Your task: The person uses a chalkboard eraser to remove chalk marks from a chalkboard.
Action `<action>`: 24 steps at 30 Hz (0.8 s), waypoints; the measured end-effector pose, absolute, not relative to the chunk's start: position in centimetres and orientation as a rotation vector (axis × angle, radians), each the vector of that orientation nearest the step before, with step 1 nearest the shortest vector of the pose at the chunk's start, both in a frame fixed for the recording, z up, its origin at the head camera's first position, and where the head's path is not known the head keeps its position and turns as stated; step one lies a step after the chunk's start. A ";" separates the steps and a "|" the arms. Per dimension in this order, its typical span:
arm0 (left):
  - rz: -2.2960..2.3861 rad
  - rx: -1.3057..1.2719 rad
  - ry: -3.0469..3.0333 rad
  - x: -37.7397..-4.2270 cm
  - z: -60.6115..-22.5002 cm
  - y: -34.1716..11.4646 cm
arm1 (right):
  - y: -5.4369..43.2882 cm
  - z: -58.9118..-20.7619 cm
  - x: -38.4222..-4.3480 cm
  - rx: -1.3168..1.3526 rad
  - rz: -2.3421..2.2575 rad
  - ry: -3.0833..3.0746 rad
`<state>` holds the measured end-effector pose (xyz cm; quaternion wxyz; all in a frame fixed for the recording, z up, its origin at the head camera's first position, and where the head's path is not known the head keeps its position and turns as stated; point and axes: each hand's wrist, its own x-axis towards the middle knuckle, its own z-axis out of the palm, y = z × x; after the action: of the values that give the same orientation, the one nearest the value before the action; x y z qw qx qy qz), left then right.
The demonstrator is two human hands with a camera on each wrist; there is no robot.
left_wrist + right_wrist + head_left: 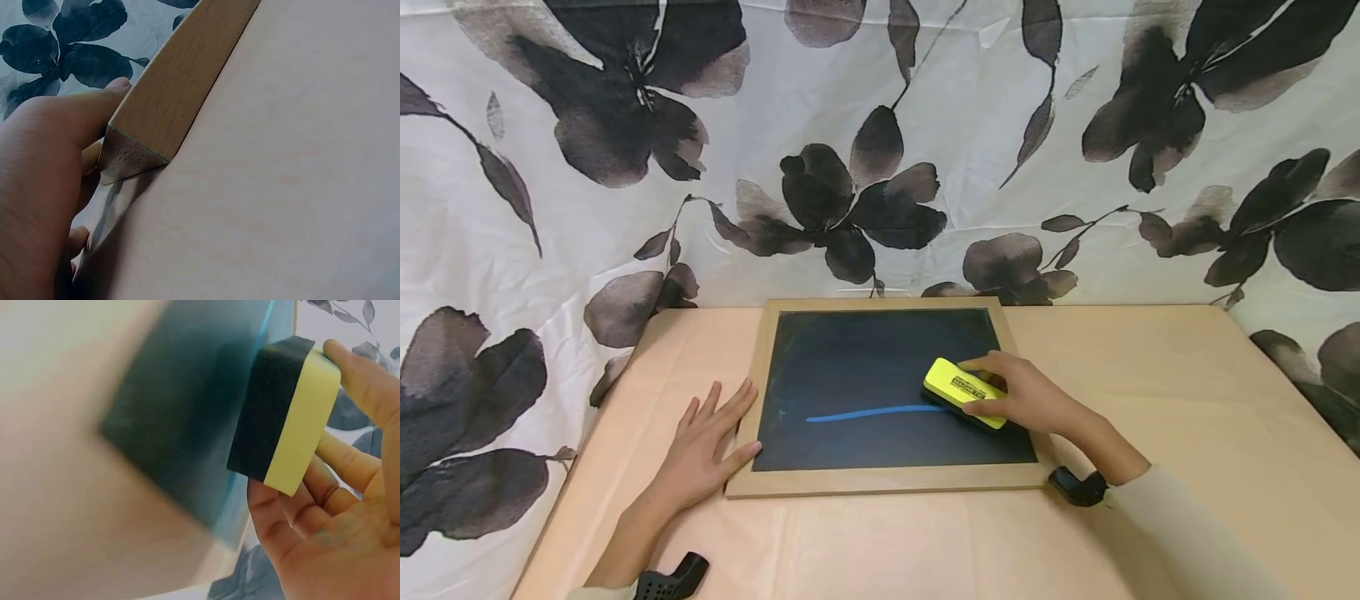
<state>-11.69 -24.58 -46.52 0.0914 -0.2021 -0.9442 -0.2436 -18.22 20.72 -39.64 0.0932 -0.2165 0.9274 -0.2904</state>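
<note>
A wood-framed blackboard (pixel 865 358) lies on the table with a blue chalk-like line (pixel 872 412) across its lower half. Over the line's right end, my right hand (pixel 1030 396) grips a yellow and black board eraser (pixel 958 385) between thumb and fingers. In the right wrist view the eraser (pixel 281 415) shows its dark felt side turned to the board; whether it touches the surface I cannot tell. My left hand (pixel 703 454) rests at the board's left edge, fingers spread and thumb on the frame. The left wrist view shows that hand (pixel 44 169) beside the frame's corner (pixel 134 153).
Light peach-coloured cloth or paper covers the table (pixel 1150 367) around the board. Behind it hangs a white curtain (pixel 985 125) with dark flowers. A black wrist device (pixel 1078 486) sits on the right wrist, another device (pixel 673 577) on the left.
</note>
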 end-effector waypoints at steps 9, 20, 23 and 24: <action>-0.754 -0.605 -2.788 -11.8 -46.3 -25.0 | 21.4 -40.7 -17.5 -0.596 -0.938 2.831; -0.766 -0.618 -2.803 -12.2 -46.0 -24.7 | 21.4 -40.9 -17.4 -0.573 -0.985 2.858; -0.766 -0.619 -2.808 -12.2 -45.8 -24.8 | 21.1 -40.8 -17.4 -0.578 -0.988 2.845; -0.764 -0.618 -2.811 -12.2 -45.7 -24.8 | 21.0 -40.7 -17.3 -0.583 -0.988 2.844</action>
<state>-12.23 -24.81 -45.73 0.0816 -0.2068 -0.9408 -0.2558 -17.34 21.02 -40.67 0.0377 -0.1901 0.9267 -0.3219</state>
